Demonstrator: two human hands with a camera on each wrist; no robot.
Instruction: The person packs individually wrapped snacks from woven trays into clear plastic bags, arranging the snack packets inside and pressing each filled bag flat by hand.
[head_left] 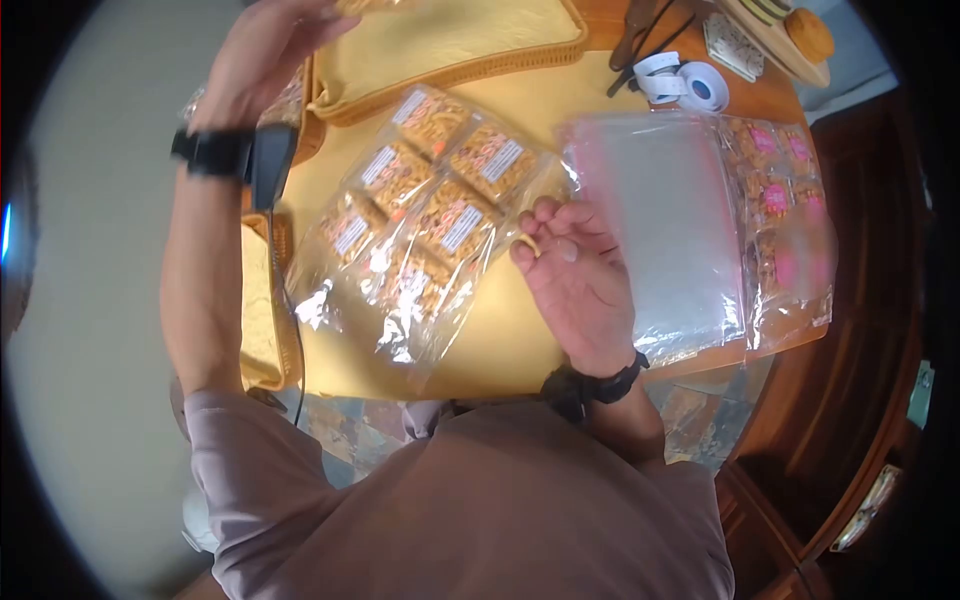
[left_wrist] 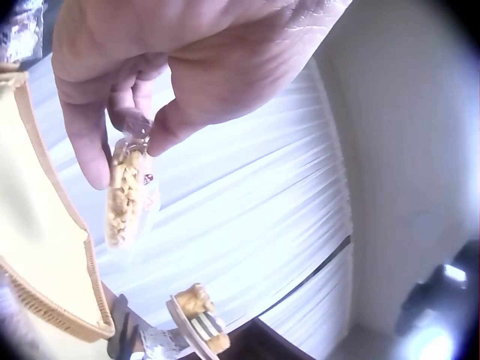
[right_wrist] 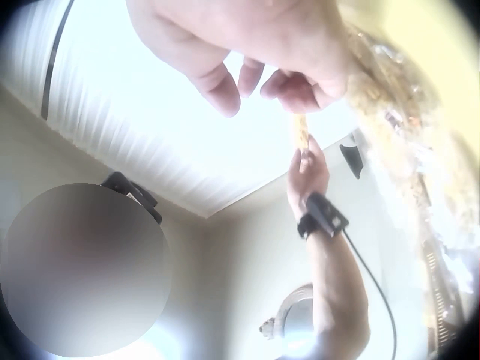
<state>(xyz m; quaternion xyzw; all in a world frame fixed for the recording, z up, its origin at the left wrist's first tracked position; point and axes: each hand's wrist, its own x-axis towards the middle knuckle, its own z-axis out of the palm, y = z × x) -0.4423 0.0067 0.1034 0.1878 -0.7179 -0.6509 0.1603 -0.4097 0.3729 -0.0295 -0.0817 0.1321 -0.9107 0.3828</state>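
At the top of the head view the left hand (head_left: 265,60) is raised by the wicker tray. In the left wrist view the left hand (left_wrist: 180,67) pinches the top of a small clear packet (left_wrist: 127,195) of nut-like pieces between thumb and fingers. The right hand (head_left: 585,285), palm up with fingers loosely bent, hovers over the table's near side and holds nothing visible. To its left lies a large clear bag (head_left: 400,310) with several labelled snack packets (head_left: 455,215) inside.
A cloth-lined wicker tray (head_left: 450,68) stands at the back, another basket (head_left: 262,340) at the left. Right of the right hand lie clear plastic bags (head_left: 680,240) and pink-labelled packets (head_left: 775,200). Label rolls (head_left: 703,88) and a hat (head_left: 775,35) are at the back right.
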